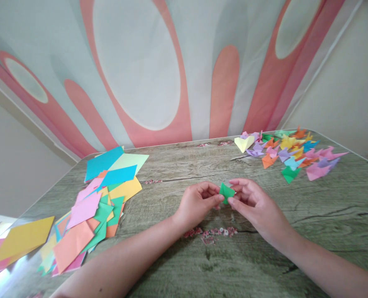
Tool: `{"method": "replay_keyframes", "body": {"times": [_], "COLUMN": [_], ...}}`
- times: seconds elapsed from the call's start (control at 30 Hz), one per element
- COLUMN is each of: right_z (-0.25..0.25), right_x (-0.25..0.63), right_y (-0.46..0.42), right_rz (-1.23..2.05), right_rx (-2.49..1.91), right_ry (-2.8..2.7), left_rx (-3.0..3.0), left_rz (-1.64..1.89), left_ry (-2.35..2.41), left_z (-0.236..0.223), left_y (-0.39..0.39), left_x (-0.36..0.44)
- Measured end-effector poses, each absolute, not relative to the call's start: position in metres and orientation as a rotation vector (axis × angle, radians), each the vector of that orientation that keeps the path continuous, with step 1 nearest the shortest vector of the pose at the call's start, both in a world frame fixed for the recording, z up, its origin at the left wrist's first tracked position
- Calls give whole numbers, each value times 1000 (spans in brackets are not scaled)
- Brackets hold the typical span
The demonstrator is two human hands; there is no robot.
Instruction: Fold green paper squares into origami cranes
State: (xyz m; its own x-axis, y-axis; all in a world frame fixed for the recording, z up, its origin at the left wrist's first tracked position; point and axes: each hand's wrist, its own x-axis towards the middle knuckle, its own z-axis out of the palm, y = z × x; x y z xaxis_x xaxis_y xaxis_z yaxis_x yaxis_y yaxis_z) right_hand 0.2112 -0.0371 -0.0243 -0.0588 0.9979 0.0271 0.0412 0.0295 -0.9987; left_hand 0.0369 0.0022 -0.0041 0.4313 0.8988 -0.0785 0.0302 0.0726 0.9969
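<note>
A small folded piece of green paper (226, 192) is held up between my two hands, just above the wood-patterned tabletop (177, 265). My left hand (200, 203) pinches its lower left edge between thumb and fingers. On the other side, my right hand (252, 203) has its thumb at the lower right corner and its fingers curled behind. The paper shows a pointed top and a crease across its face. Parts of the fingertips behind it are hidden.
Loose coloured paper sheets (83, 210) lie in an overlapping heap at the left. A mustard sheet (25, 240) rests near the left edge. At the back right is a cluster of folded paper figures (291, 142), with a pale yellow heart-shaped fold (244, 143) beside it. A patterned curtain (137, 74) hangs behind the table.
</note>
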Motion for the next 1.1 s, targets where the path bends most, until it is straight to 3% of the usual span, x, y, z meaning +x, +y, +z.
{"method": "replay_keyframes", "body": {"times": [0.3, 0.7, 0.97, 1.1], "right_z": [-25, -26, -21, -18], "right_x": [211, 213, 216, 218], "right_y": [-36, -37, -40, -38], "right_rz": [1443, 1188, 992, 1088], "right_rx": [-1153, -1193, -1350, -1367], "right_ry": [-1030, -1280, -1508, -1474], "left_rx": [1297, 1339, 1668, 1811], "left_rz": [845, 824, 768, 773], "left_ry": [907, 942, 1050, 1089], "left_z": [-6, -5, -5, -3], "left_y": [0, -1, 0, 2], "left_x": [40, 41, 36, 33]}}
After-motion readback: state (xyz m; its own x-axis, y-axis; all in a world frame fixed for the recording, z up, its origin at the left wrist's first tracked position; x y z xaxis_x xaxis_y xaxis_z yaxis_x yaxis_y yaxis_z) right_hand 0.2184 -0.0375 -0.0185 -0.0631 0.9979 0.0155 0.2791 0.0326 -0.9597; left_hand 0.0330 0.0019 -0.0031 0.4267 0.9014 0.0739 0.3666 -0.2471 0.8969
